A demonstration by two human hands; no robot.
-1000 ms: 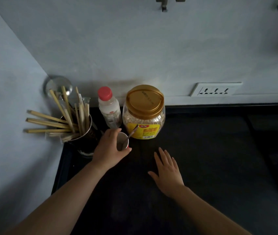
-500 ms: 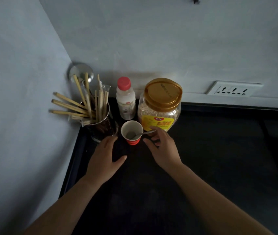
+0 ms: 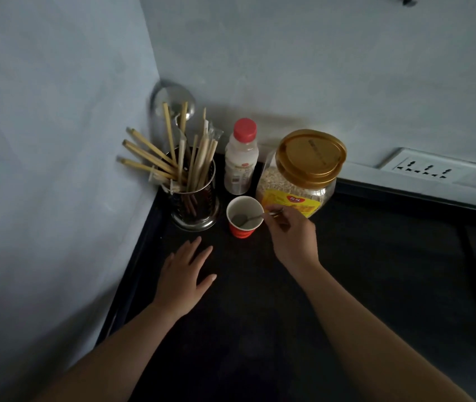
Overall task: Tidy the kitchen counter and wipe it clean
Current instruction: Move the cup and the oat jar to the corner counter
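Roughly at the centre of the frame a small red paper cup point(image 3: 242, 231) with a white inside stands upright on the dark bench point(image 3: 376, 285). A metal spoon point(image 3: 249, 220) sits in it, its bowl on the cup's bottom and its handle leaning out over the right side of the rim. The right hand point(image 3: 293, 239) is just to the right of the cup, with its fingers curled. They pinch the spoon's handle, whose tip shows above the fingers. This hand does not appear to touch the cup itself.

The left hand point(image 3: 184, 274) is below and to the left of the cup, apart from it. It is open, palm down, fingers straight and slightly spread, pointing toward the upper right. It holds nothing. Whether it rests on the bench or hovers just over it cannot be told.

Behind the cup, toward the wall, a white plastic bottle point(image 3: 241, 161) with a red cap stands upright. To its right is a clear jar point(image 3: 303, 169) with a gold lid and a yellow label, filled with pale grains, just beside the cup and partly behind the right hand. To the left of the cup, in the corner, a shiny metal holder point(image 3: 194, 204) carries wooden chopsticks point(image 3: 155, 158) fanned out to the left, with a ladle point(image 3: 173, 103) rising behind them. At the right of the frame a white socket strip point(image 3: 428, 168) lies on the wall just above the bench's back edge.
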